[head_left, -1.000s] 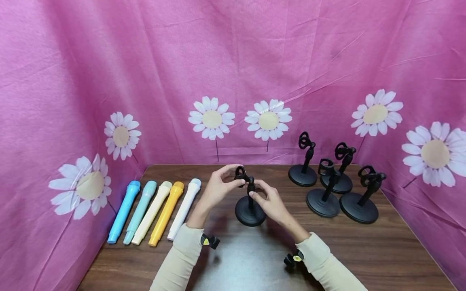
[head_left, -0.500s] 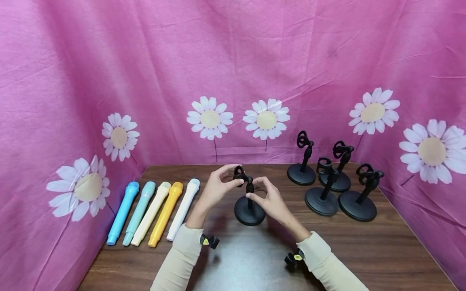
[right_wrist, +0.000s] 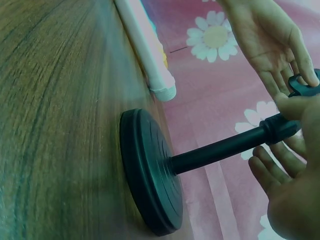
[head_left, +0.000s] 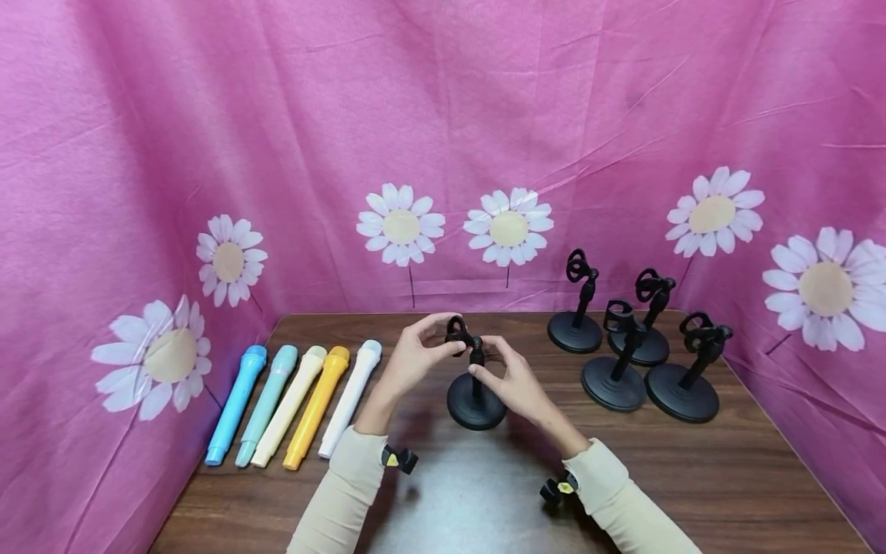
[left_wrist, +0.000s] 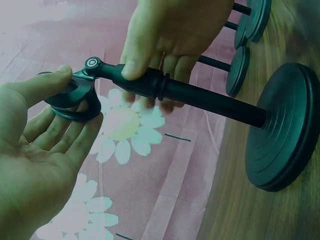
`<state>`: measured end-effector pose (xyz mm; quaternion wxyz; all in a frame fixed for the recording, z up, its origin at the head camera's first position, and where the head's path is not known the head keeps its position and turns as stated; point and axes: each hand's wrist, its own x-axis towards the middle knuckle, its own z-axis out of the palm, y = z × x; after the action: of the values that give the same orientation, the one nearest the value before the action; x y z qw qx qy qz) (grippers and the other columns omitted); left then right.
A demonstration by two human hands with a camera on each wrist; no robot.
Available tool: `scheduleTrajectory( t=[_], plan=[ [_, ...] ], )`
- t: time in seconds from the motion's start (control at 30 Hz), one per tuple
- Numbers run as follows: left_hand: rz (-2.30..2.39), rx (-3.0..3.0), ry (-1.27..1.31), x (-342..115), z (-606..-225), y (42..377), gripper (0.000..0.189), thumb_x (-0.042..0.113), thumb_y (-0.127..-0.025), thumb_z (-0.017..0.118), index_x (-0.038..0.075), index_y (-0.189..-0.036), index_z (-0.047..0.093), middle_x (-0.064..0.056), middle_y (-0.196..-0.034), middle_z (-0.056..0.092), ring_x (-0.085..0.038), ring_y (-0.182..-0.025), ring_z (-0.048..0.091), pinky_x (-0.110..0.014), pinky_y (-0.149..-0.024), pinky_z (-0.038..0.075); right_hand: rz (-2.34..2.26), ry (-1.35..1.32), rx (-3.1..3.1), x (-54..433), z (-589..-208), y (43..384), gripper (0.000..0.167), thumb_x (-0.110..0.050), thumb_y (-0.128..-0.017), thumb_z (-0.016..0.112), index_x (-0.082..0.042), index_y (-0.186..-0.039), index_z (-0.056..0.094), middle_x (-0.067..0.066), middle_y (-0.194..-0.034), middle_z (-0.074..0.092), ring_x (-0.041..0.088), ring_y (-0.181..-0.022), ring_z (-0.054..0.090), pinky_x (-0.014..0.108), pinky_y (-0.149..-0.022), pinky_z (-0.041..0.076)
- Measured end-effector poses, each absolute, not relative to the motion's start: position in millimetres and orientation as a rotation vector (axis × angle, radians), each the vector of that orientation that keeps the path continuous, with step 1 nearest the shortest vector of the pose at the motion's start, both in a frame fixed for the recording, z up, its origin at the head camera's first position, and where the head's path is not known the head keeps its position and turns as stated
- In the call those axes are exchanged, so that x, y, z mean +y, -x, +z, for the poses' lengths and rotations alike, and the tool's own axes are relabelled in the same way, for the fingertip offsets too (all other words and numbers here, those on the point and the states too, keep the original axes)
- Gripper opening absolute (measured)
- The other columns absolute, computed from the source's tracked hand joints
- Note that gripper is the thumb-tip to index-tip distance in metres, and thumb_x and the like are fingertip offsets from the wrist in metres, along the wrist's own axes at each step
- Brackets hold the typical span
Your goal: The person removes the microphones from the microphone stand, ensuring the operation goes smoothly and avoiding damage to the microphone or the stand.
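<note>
A black microphone stand [head_left: 476, 402] stands upright on its round base, mid-table. My left hand [head_left: 414, 358] pinches the clip [left_wrist: 82, 102] at its top between thumb and fingers, as the left wrist view shows. On the other side, my right hand [head_left: 515, 383] grips the upper part of the pole, the thumb lying along the thick collar [left_wrist: 142, 80] just under the joint. The right wrist view shows the lower pole [right_wrist: 220, 152] bare down to the base [right_wrist: 150, 172].
Left of the hands, a row of toy-like microphones lies on the wooden table [head_left: 457, 500]: blue [head_left: 235, 404], teal [head_left: 266, 404], cream [head_left: 289, 404], yellow [head_left: 316, 406] and white [head_left: 351, 398]. Several more black stands [head_left: 614, 383] are grouped at right. Pink flowered cloth [head_left: 443, 115] surrounds the table.
The right hand has shifted very slightly on the pole. The stand and left hand look almost unmoved; the microphones and other stands stay in place.
</note>
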<state>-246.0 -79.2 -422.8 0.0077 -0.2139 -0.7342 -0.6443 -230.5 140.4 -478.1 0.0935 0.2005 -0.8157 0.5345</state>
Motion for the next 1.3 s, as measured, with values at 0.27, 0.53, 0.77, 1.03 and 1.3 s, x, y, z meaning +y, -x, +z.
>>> scheduleTrajectory(
  t=[0.27,0.53,0.77,1.03,1.3],
  plan=[
    [-2.019,-2.294,0.668,-79.1,-422.3,245.8,0.044,0.011,-0.096,0.081,0.018,-0.137,0.070,-0.013,-0.124,0.073,-0.022,-0.115,0.072,-0.034,-0.099,0.061,1.540,-0.576,-2.400,139.6,-475.2,231.4,0.029,-0.005,-0.093,0.080,-0.008,-0.119,0.068,0.008,-0.111,0.075,0.025,-0.108,0.071,0.044,-0.099,0.058],
    [-2.018,-2.304,0.668,-79.2,-423.0,244.9,0.046,0.010,-0.095,0.081,0.017,-0.139,0.069,-0.012,-0.126,0.072,-0.024,-0.118,0.071,-0.035,-0.100,0.061,1.549,-0.643,-2.412,140.4,-478.7,230.1,0.041,-0.005,-0.095,0.078,-0.009,-0.133,0.066,0.015,-0.124,0.073,0.030,-0.118,0.069,0.056,-0.107,0.054],
    [-2.012,-2.307,0.699,-77.9,-422.1,244.3,0.046,0.011,-0.096,0.080,0.015,-0.140,0.069,-0.014,-0.128,0.072,-0.025,-0.118,0.071,-0.037,-0.101,0.061,1.465,-0.530,-2.362,139.4,-482.3,229.4,0.034,-0.011,-0.088,0.088,-0.010,-0.117,0.070,0.006,-0.108,0.072,0.027,-0.106,0.070,0.043,-0.098,0.055],
    [-1.992,-2.305,0.703,-78.1,-422.6,246.7,0.046,0.010,-0.095,0.081,0.015,-0.139,0.069,-0.013,-0.127,0.073,-0.028,-0.121,0.069,-0.038,-0.106,0.058,1.503,-0.550,-2.419,140.0,-479.3,234.8,0.049,-0.015,-0.085,0.091,-0.010,-0.127,0.065,0.008,-0.114,0.073,0.025,-0.108,0.070,0.053,-0.101,0.058],
    [-2.033,-2.298,0.687,-79.0,-423.0,247.4,0.045,0.008,-0.095,0.081,0.015,-0.138,0.070,-0.015,-0.127,0.073,-0.029,-0.119,0.071,-0.034,-0.100,0.061,1.531,-0.643,-2.388,145.0,-474.8,228.4,0.037,-0.004,-0.096,0.077,-0.009,-0.133,0.074,0.011,-0.120,0.076,0.030,-0.116,0.072,0.047,-0.109,0.051]
  ],
)
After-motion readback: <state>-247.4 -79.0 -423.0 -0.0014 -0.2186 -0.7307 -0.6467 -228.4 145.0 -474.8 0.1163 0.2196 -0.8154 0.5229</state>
